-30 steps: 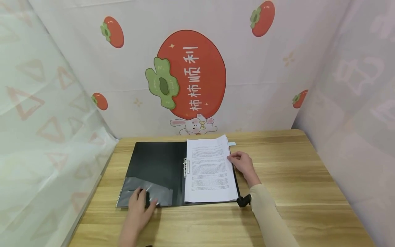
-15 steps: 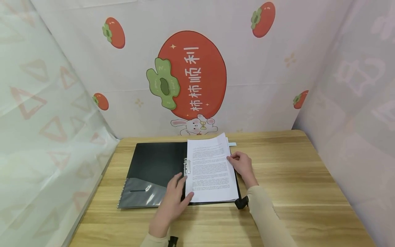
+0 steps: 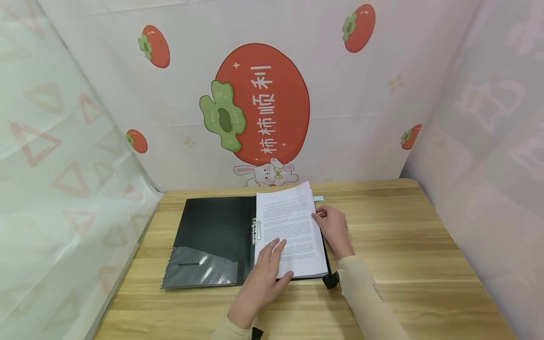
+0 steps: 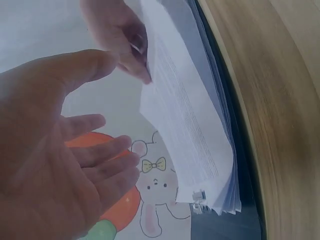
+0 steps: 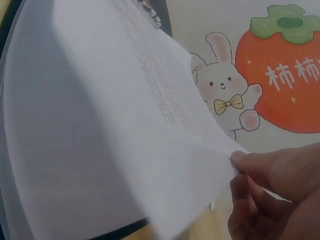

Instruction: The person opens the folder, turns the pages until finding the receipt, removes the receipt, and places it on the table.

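A black clip folder point(image 3: 218, 217) lies spread on the table, its metal clip point(image 3: 256, 231) along the spine. Printed sheets point(image 3: 293, 226) fill its right half. At their right edge my right hand point(image 3: 335, 229) pinches the margin between thumb and fingers; the right wrist view shows the top sheet point(image 5: 185, 170) lifted and curved from that grip point(image 5: 275, 185). My left hand point(image 3: 265, 276) is spread over the lower left of the pages, fingers apart. In the left wrist view this hand point(image 4: 65, 150) has extended fingers and holds nothing.
A clear pocket point(image 3: 204, 269) covers the lower part of the folder's left cover. A pale blue tab point(image 3: 318, 199) sticks out at the upper right of the pages. The wooden table point(image 3: 403, 245) meets a patterned cloth point(image 3: 361, 118) behind it.
My left hand has moved right, from the clear pocket across the spine to over the printed pages. The right hand keeps its pinch at the edge, and the sheet's upper corner has risen slightly.
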`<state>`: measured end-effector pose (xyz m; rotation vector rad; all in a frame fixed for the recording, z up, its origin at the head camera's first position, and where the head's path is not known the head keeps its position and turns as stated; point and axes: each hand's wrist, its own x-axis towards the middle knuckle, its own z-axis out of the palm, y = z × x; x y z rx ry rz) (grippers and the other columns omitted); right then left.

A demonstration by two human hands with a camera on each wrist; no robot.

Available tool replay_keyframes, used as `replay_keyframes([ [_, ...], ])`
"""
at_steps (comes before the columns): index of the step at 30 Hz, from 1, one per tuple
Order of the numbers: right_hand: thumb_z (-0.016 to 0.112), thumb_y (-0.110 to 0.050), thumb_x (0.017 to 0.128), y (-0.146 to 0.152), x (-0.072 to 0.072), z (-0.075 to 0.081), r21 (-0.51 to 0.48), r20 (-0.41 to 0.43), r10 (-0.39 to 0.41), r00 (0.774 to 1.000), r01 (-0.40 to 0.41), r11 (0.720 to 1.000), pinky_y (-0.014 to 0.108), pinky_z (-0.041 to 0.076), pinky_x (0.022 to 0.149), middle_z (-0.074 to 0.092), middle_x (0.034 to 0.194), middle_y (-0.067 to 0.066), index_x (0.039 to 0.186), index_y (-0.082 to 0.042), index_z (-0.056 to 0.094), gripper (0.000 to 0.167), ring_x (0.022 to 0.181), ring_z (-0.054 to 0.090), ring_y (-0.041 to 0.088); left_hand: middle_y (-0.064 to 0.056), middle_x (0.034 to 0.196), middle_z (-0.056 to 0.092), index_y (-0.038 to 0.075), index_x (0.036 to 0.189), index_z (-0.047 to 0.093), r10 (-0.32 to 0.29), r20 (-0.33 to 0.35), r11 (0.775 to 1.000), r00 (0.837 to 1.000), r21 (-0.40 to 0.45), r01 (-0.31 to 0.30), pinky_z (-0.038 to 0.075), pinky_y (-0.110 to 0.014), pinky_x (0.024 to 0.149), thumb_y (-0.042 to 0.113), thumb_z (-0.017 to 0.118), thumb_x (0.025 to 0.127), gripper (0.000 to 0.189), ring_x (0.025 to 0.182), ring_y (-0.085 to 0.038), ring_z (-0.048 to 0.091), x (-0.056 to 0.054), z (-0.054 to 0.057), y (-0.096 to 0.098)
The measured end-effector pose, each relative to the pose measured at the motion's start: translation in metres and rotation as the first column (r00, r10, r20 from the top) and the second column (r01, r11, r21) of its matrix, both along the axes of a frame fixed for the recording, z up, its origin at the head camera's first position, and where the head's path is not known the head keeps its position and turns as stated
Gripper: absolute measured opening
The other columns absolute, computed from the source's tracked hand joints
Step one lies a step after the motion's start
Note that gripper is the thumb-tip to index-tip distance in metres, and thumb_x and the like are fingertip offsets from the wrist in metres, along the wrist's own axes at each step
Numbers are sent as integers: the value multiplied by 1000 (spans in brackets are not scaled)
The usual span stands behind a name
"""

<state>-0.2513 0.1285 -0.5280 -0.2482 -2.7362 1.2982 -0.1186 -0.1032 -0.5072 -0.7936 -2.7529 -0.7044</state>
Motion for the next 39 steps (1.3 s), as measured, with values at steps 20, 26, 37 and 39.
replay_keyframes([
  [20,73,-24,100,3,-5,32,-330,66,212,975,-179,927,37,62,68,73,96,12,111,-1,66,27,68,69,17,-8,146,56,9,146,58,-80,-167,996,983,-40,75,56,-36,97,19,79,96,55,123,-27,60,-10,-1,10],
  [26,74,-23,100,-8,-10,38,-500,85,350,933,-264,825,37,63,73,71,88,10,112,0,62,29,69,68,16,-1,132,62,13,136,66,-143,-261,990,955,-40,137,56,-32,85,23,81,94,46,105,-20,64,-16,2,12],
  [37,75,-22,99,-34,-14,45,-540,57,468,882,-367,757,37,64,74,73,93,14,110,-2,62,26,70,70,19,3,142,59,14,135,66,-197,-183,980,963,-59,190,57,-35,89,40,84,91,53,116,-18,65,-13,10,5],
  [39,75,-22,99,-37,-15,46,-530,51,483,874,-386,755,33,62,71,73,93,15,110,-2,62,26,70,70,20,3,141,60,15,133,67,-202,-195,978,960,-89,187,57,-35,88,41,87,88,56,114,-18,66,-14,12,2],
])
